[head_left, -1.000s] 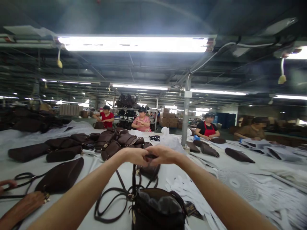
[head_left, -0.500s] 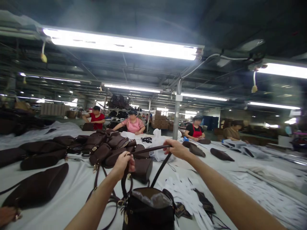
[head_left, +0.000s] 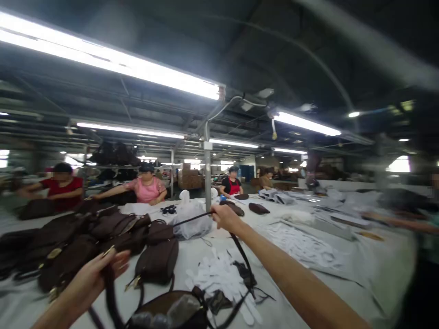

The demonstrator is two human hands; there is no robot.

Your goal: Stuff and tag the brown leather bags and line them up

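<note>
A dark brown handbag (head_left: 147,317) sits below my hands at the bottom edge, its top open and crumpled clear plastic (head_left: 187,310) showing inside. My right hand (head_left: 224,217) is closed around the bag's long strap (head_left: 243,249), which hangs down from it and also stretches off to the left. My left hand (head_left: 108,267), slightly blurred, is lower and left, with a dark strap against its palm and a gold-coloured bit near the thumb. Its fingers are partly curled round that strap. Another brown bag (head_left: 157,258) lies between my hands, just beyond the open one.
Brown bags (head_left: 72,237) are piled on the left of the white-covered table. White strips (head_left: 219,274) and black tags (head_left: 219,301) lie right of the open bag. Several people work around the table. A grey post (head_left: 207,176) rises behind, and more white pieces (head_left: 302,244) lie at right.
The view has swung to the right. My left hand has dropped lower and farther from my right hand, which keeps its grip on the strap. The open bag sits lower in view.
</note>
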